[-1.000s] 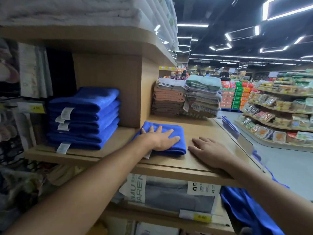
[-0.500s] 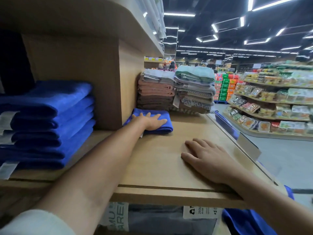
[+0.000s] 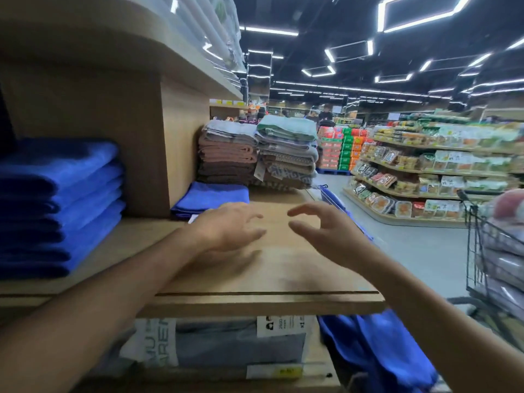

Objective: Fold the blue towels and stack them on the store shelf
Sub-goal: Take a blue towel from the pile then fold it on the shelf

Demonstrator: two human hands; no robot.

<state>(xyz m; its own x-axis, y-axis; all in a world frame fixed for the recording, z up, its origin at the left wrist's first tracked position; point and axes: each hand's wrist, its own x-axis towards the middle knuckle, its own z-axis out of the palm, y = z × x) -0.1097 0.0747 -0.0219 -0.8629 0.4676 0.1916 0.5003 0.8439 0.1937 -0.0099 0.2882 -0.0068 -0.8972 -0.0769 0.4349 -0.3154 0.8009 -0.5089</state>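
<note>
Just beyond the left grip [image 3: 226,231], in the head view, the folded blue towel [image 3: 211,198] lay flat on the shelf [image 3: 269,279], pushed up against the wooden divider [image 3: 184,143] and touched by neither hand. The left grip hovered above the board with its fingers loosely curled and nothing in it. The right grip [image 3: 326,231], just beside it, was likewise empty, its fingers half bent and spread in the air, and the two faced one another across a small gap. Well to the left of the left grip, past the divider, stood the stack of blue towels [image 3: 59,205], several high. Below the right grip, under the shelf's front edge, loose blue cloth [image 3: 380,353] hung in a heap, seemingly towels not yet folded. By my reading one towel had been folded and set down, and the step in hand was the passage to the next one. The next move called for the grips to drop below the shelf edge, take up a loose towel and spread it on the bare board. Whether the folded one was meant to join the tall stack I could not tell. Against the picture of half a second earlier, the left grip had come off the towel it was pressing. The right had lifted off the board where it lay flat, and both had drawn back toward the body. The towel had stayed put, and a shopping trolley [image 3: 487,251], well to the right of the right grip, had come into view.
</note>
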